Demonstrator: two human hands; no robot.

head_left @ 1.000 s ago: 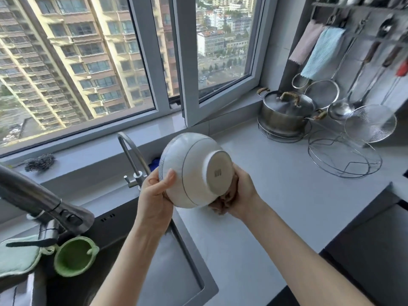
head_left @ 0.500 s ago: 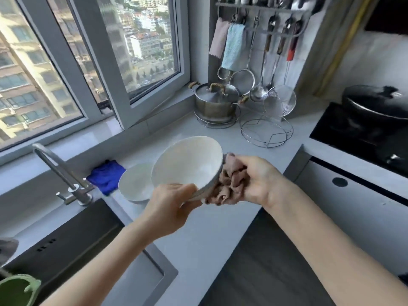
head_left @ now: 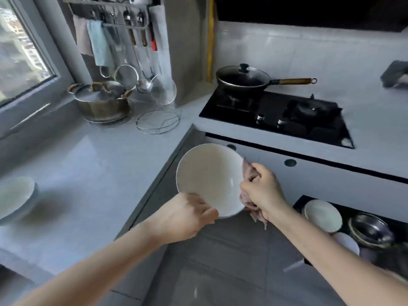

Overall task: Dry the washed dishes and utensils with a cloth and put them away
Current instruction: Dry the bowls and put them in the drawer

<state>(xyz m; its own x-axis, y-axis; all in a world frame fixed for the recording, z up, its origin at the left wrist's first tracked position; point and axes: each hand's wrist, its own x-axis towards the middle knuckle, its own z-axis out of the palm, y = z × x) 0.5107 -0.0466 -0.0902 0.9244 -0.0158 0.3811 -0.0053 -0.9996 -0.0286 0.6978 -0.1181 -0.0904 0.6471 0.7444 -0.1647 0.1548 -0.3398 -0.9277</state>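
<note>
Grey L-shaped counter [head_left: 92, 164] fills the left and middle. Black hob [head_left: 225, 115] is set into its right leg, with a lidded dark pan [head_left: 242, 79] on the back-left burner, wooden handle pointing right. An open drawer [head_left: 300, 204] at lower right, under the hob run, holds a white bowl [head_left: 323, 215] and, to its right, a steel bowl [head_left: 371, 230]. A lidded steel pot [head_left: 102, 102] sits in the window corner on a wire stand, with an empty wire rack [head_left: 157, 122] just beside it. Strainers, ladles and cloths hang from the utensil rail [head_left: 141, 51] above.

The task item is the white dish [head_left: 209, 180], held in the air off the counter's inside corner, above the floor, mouth tilted toward the camera. A second pale dish [head_left: 15, 197] stands on the counter at far left, blurred.

Left hand [head_left: 187, 215] grips the near rim of the white dish, fingers curled on it. Right hand [head_left: 262, 191] is closed round a bunched pinkish cloth [head_left: 254, 210], pressing it against the dish's right rim and outer wall.
</note>
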